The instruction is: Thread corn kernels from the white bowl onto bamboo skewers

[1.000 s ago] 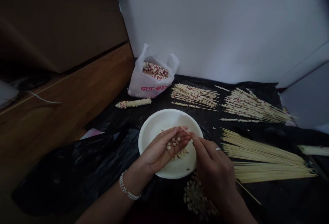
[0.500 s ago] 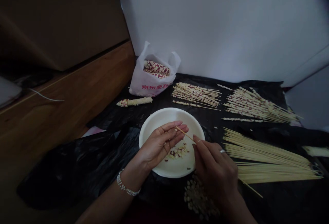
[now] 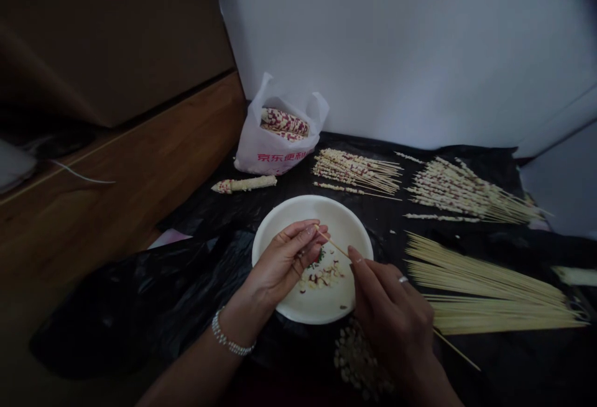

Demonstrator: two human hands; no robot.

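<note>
Over a white bowl, my right hand grips a thin bamboo skewer between thumb and fingers. The skewer slants up and left, and its tip meets the fingertips of my left hand. There my left thumb and forefinger are pinched on a small pale corn kernel at the skewer's tip. Below my left hand, loose yellow and dark red corn kernels lie in the bowl. The skewer's other end is hidden behind my right hand.
Corn cobs fill a white plastic bag at the back. A partly stripped cob lies before it. Two piles of threaded skewers and bare skewers lie to the right on black plastic sheeting. More kernels lie near me.
My left fingers have closed from a more open, cupped pose into a pinch at the skewer's tip. My right hand holds the skewer in nearly the same place.
</note>
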